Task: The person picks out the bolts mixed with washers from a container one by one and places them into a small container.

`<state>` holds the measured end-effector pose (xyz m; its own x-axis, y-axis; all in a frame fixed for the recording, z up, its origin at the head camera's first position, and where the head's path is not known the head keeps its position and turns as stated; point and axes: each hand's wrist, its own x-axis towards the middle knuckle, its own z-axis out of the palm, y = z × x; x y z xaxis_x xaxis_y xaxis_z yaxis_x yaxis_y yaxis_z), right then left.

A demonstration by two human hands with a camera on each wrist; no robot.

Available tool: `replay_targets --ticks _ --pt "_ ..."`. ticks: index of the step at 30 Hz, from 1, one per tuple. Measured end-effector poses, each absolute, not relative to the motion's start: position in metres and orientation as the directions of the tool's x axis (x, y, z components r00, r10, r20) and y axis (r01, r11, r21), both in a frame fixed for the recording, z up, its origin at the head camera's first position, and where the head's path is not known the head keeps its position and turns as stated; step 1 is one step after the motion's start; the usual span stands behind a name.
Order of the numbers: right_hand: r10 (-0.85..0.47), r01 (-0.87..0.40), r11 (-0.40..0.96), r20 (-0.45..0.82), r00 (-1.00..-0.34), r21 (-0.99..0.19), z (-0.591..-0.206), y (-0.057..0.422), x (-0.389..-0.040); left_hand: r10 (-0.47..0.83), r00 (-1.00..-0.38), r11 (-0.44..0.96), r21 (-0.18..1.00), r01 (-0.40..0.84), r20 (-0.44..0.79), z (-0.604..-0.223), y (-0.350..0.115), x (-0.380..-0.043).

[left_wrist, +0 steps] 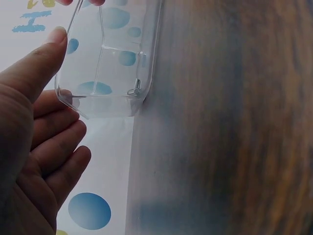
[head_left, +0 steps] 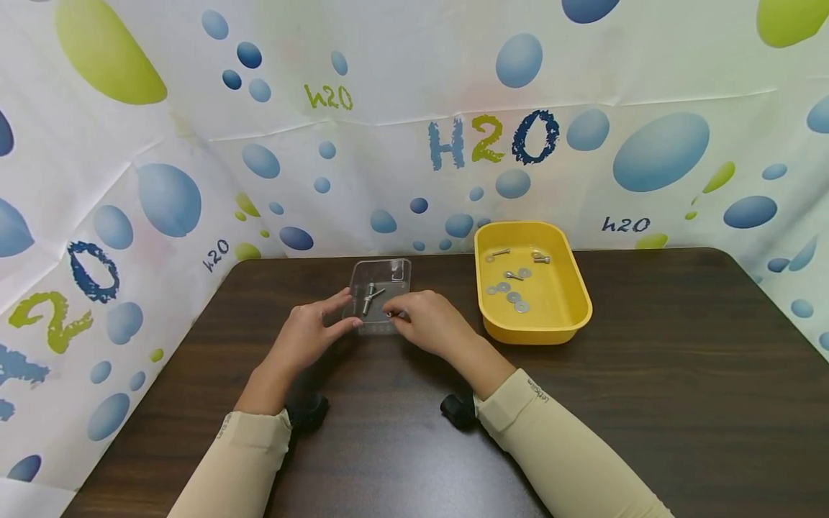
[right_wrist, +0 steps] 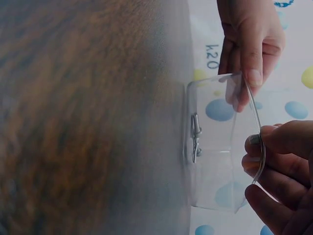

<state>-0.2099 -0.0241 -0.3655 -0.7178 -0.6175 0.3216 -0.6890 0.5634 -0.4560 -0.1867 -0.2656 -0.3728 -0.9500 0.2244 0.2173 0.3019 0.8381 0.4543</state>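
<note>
Several large printed characters, a dark blue O (head_left: 93, 270) and a green 2 (head_left: 50, 320) among them, run down the left side of a white backdrop (head_left: 421, 57), followed by a small dark "h2o" (head_left: 216, 255). Next comes the left sleeve (head_left: 233, 460), its cuff lettering too small to read, with a black wrist device (head_left: 308, 413) beside it. The left hand (head_left: 307, 327) is relaxed and partly spread, thumb and forefinger touching a clear plastic container (head_left: 369, 328) at its near left corner. Inside the container, which sits on a dark wood-grain table (head_left: 680, 324), metal bolts (head_left: 368, 303) lie against one another; a green "h2o" (head_left: 328, 96) is printed above. The right hand (head_left: 430, 320) curls over the container's near right rim, thumb and fingertips pinching a small metal piece (right_wrist: 254, 139) whose kind cannot be made out. A second black device (head_left: 458, 412) shows at that wrist, below a big "H2O" (head_left: 492, 140) in blue, green and navy. The cream right sleeve (head_left: 563, 446) carries small dark print at its cuff. Beyond, a yellow bin (head_left: 531, 335) holds loose bolts (head_left: 514, 275) and flat washers (head_left: 521, 306), with another dark "h2o" (head_left: 626, 224) behind, to its right
</note>
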Motion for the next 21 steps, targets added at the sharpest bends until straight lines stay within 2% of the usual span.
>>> replay_targets --ticks 21 --pt "-0.603 -0.67 0.574 0.309 -0.735 -0.472 -0.3651 -0.0237 -0.209 0.228 -0.945 0.833 0.456 0.313 0.232 -0.3733 -0.265 -0.1861"
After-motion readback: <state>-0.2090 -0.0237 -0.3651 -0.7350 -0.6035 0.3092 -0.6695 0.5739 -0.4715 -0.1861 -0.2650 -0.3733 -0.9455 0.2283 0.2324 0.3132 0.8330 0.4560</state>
